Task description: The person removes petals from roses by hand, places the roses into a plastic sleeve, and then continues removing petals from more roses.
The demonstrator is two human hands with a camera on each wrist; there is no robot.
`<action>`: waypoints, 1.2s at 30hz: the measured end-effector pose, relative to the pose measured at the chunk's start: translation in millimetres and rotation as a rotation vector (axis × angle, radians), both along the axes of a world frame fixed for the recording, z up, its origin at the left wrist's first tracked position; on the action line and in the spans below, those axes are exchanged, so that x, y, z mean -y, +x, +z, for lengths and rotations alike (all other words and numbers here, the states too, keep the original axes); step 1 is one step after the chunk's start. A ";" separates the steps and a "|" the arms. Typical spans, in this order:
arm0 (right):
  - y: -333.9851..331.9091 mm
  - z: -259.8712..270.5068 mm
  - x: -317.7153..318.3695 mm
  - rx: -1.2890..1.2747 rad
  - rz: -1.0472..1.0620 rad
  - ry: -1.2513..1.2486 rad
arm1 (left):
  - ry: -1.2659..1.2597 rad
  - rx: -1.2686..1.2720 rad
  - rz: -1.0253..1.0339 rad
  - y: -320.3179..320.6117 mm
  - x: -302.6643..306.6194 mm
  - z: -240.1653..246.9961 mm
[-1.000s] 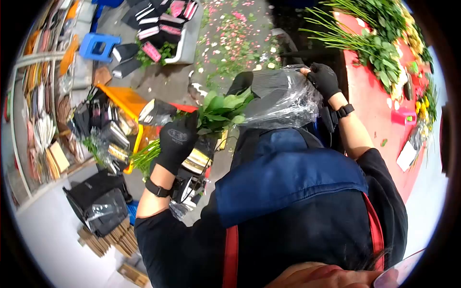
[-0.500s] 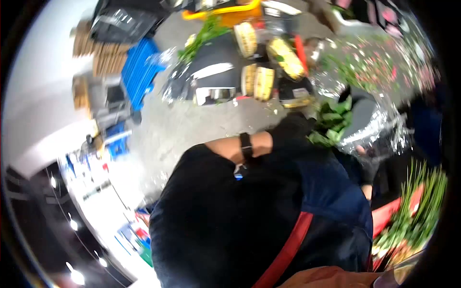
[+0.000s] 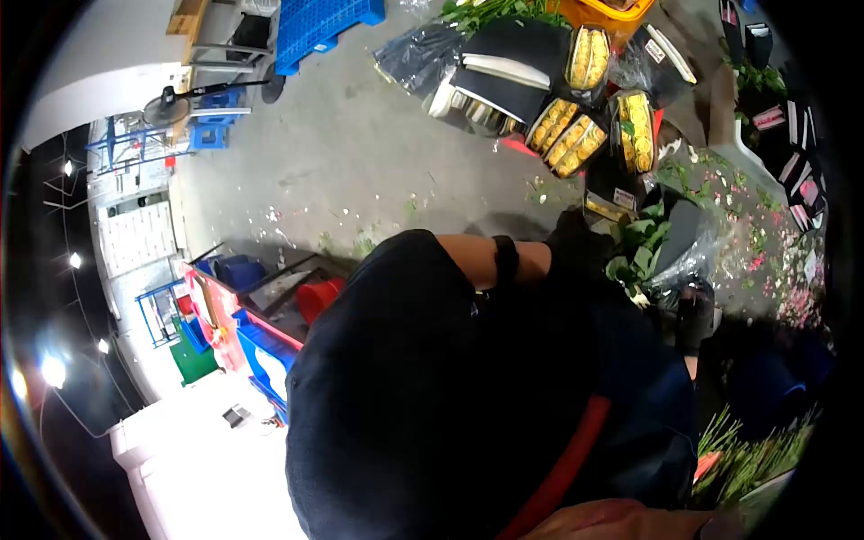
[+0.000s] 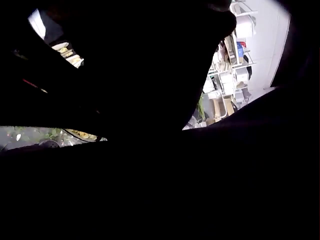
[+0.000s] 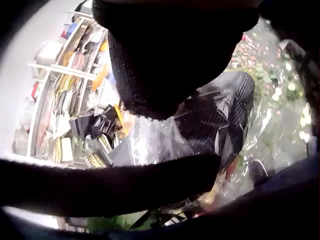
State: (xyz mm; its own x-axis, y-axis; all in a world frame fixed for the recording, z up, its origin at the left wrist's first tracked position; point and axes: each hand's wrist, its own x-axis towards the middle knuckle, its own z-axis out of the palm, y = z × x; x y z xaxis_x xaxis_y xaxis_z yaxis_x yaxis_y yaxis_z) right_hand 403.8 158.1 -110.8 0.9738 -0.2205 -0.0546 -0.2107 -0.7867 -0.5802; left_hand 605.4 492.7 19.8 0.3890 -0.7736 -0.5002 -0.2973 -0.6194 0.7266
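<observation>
A bouquet sits between my two black-gloved hands, at the right of the head view. Its green leaves (image 3: 641,241) stick out below a dark wrapper (image 3: 681,236) with clear plastic film (image 3: 688,270) around it. My left hand (image 3: 580,245) grips the bouquet by its stems, beside the leaves. At the wrapper's other side, my right hand (image 3: 694,317) holds the film. The right wrist view shows the dark ribbed wrapper (image 5: 212,115) under shiny film, close to the gloved fingers. Any flower heads inside the wrapper are hidden. The left wrist view is mostly dark.
Yellow wrapped bouquets (image 3: 576,144) stand on the floor by an orange crate (image 3: 625,11). Pink ones fill a grey bin (image 3: 760,162) at the right. A blue pallet (image 3: 324,27), a fan (image 3: 166,108) and a pile of green stems (image 3: 756,454) are around. Petals litter the floor.
The head view has swung round, bringing the far room at left into sight and moving the red table out to the lower right. Both hands have kept the bouquet and drawn closer together.
</observation>
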 end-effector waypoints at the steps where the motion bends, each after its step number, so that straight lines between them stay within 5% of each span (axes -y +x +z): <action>1: 4.4 4.2 -0.7 0.032 -0.048 0.084 | -0.004 0.005 0.010 -2.4 -4.2 5.1; 3: 6.1 1.5 0.4 0.190 0.007 0.079 | -0.052 0.171 0.033 -18.8 -12.7 -3.2; 5: 30.8 76.2 -40.2 0.116 0.078 0.127 | -0.115 0.438 0.071 -47.6 -19.2 -29.9; 8: 9.8 77.5 -39.8 0.057 0.203 -0.066 | -0.167 0.454 0.108 -83.6 -20.7 -60.2; 9: 4.3 72.2 -40.6 -0.111 0.058 -0.072 | -0.159 0.459 0.103 -92.9 -22.2 -63.4; 11: -45.3 -22.1 15.8 0.004 0.221 -0.191 | -0.072 0.447 0.055 -110.0 -24.2 -58.8; 14: -54.1 3.3 9.1 0.167 0.431 -0.384 | 0.031 0.177 0.040 -113.4 -28.8 -39.6; 17: -55.5 60.1 -34.2 0.027 0.053 -0.341 | -0.035 0.084 0.088 -108.8 -40.0 6.7; 19: -66.5 85.2 -28.6 0.132 0.014 -0.723 | -0.270 0.186 0.099 -104.9 -50.0 -35.7; 22: -102.9 36.4 33.9 -0.139 -0.416 -0.046 | -0.480 0.163 0.087 -77.1 -63.3 -62.1; 23: -79.5 89.3 -25.2 0.107 -0.276 0.071 | -0.522 0.124 0.069 -62.9 -72.0 -61.2; 24: -41.9 131.8 -87.0 0.144 -0.441 0.404 | -0.378 0.129 0.069 -50.4 -78.2 -48.3; 25: -12.6 146.6 -119.9 -0.079 -0.469 0.481 | -0.239 0.138 0.060 -40.5 -84.3 -26.8; 26: 13.4 158.0 -164.7 0.022 -0.446 0.702 | -0.107 0.153 0.036 -30.6 -93.6 -14.9; 27: 55.7 200.9 -200.7 -0.357 -0.438 0.502 | -0.292 0.216 0.039 -21.0 -109.4 -27.1; 28: 55.3 136.9 -212.5 -0.017 -0.346 0.412 | -0.496 0.246 0.036 -11.3 -123.0 -46.3; 29: 84.5 161.1 -231.1 -0.205 -0.333 0.356 | -0.373 0.280 -0.136 4.6 -140.6 -57.8; 30: 81.4 112.4 -233.7 -0.013 -0.296 0.243 | -0.164 0.117 -0.073 20.0 -140.0 -18.1; 31: 84.4 97.7 -237.9 -0.055 -0.224 0.199 | -0.273 0.075 -0.065 30.3 -151.6 -15.5; 32: 88.1 117.2 -251.9 -0.048 -0.374 0.212 | -0.381 0.031 -0.063 39.4 -163.8 -12.5; 33: 85.5 122.1 -277.5 -0.101 -0.512 0.209 | -0.368 -0.017 -0.044 44.8 -167.2 -25.2; 34: 71.2 87.4 -281.2 -0.276 -0.438 0.102 | -0.355 -0.065 -0.024 49.2 -175.7 -35.6; 36: 73.8 108.5 -299.8 -0.195 -0.477 0.181 | -0.271 -0.044 -0.076 58.7 -190.8 -53.2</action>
State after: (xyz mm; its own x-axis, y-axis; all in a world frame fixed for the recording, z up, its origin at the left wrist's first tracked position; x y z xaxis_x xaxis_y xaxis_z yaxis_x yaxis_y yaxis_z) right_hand 477.6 457.9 -2.3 0.7362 -0.6057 -0.3020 -0.6368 -0.4688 -0.6122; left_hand 664.1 683.5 -33.3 0.3078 -0.9075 -0.2859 -0.2999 -0.3777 0.8760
